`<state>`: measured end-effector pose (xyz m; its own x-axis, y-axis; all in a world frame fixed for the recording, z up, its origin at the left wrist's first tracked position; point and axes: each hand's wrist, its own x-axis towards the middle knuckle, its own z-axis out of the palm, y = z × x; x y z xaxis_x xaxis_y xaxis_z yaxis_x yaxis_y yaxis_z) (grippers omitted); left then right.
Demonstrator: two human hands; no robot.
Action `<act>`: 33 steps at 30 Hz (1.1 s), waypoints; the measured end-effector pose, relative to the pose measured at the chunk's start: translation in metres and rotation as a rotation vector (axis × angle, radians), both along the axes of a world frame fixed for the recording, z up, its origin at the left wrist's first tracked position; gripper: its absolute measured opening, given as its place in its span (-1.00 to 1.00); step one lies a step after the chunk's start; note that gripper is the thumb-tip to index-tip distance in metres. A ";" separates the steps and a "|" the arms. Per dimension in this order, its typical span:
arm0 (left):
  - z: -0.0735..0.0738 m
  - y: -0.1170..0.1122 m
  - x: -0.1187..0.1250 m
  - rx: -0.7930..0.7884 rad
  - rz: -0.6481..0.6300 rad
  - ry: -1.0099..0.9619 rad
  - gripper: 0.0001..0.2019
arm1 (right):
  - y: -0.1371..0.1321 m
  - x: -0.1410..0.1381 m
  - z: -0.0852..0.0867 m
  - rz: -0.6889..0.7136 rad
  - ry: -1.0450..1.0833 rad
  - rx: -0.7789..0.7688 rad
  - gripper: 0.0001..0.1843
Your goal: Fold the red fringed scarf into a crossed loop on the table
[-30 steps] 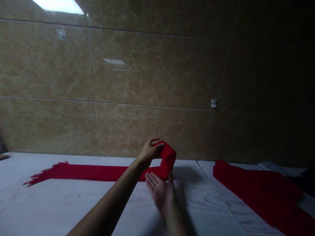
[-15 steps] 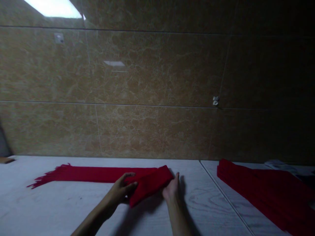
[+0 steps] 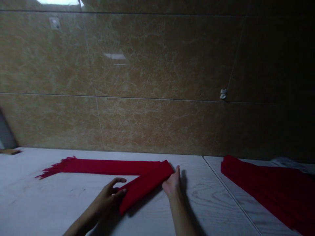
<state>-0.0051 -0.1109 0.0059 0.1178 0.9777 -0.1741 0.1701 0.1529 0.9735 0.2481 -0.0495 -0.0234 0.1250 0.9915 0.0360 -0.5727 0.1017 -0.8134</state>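
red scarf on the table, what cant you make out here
Head view only:
- Red scarf: the layers under the folded end are covered by it.
- Left hand: palm turned away, grip unclear.
- Right hand: fingertips hidden behind the fold.
- Red pile: cut off by the right edge, dim.

A red fringed scarf (image 3: 115, 168) lies on the pale wood-grain table (image 3: 49, 203), its right end folded back toward the person. The left hand (image 3: 109, 196) pinches the near end of the folded section. The right hand (image 3: 172, 183) presses against the fold at the far right end. Right of this hand, well apart, lies a stack of red cloth (image 3: 265, 186). A tan marble-tiled wall (image 3: 147, 82) stands behind.
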 end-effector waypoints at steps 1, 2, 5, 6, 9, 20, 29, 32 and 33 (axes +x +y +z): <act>0.001 -0.001 -0.001 0.003 -0.028 0.014 -0.13 | 0.001 0.000 -0.001 0.004 0.008 0.005 0.01; 0.001 -0.001 -0.002 0.001 -0.054 0.032 -0.16 | 0.002 0.001 -0.002 0.008 0.020 0.004 0.00; -0.002 0.000 -0.004 0.005 -0.126 0.094 -0.25 | 0.007 0.003 -0.007 0.017 0.068 -0.025 -0.08; -0.003 0.001 -0.005 0.010 -0.148 0.116 -0.27 | 0.009 0.004 -0.009 0.017 0.090 -0.038 -0.11; -0.003 0.002 -0.006 0.033 -0.218 0.206 -0.32 | 0.012 0.005 -0.013 -0.010 0.176 -0.084 -0.23; 0.036 -0.005 0.015 0.437 -0.089 0.950 -0.64 | 0.008 0.007 -0.004 -0.016 0.327 -0.177 -0.33; 0.063 0.039 0.099 0.759 -0.257 0.780 -0.60 | 0.006 0.011 -0.003 0.076 0.447 -0.205 -0.33; 0.054 0.055 0.128 0.722 -0.247 0.820 -0.53 | 0.007 0.013 -0.007 0.067 0.382 -0.221 -0.34; 0.049 0.058 0.136 0.710 -0.234 0.838 -0.50 | 0.008 0.014 -0.008 0.058 0.356 -0.226 -0.34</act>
<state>0.1310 -0.0530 0.0545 0.4191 0.8557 0.3034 0.7639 -0.5130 0.3916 0.2621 -0.0411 -0.0317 0.0344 0.9751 -0.2189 -0.8213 -0.0973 -0.5622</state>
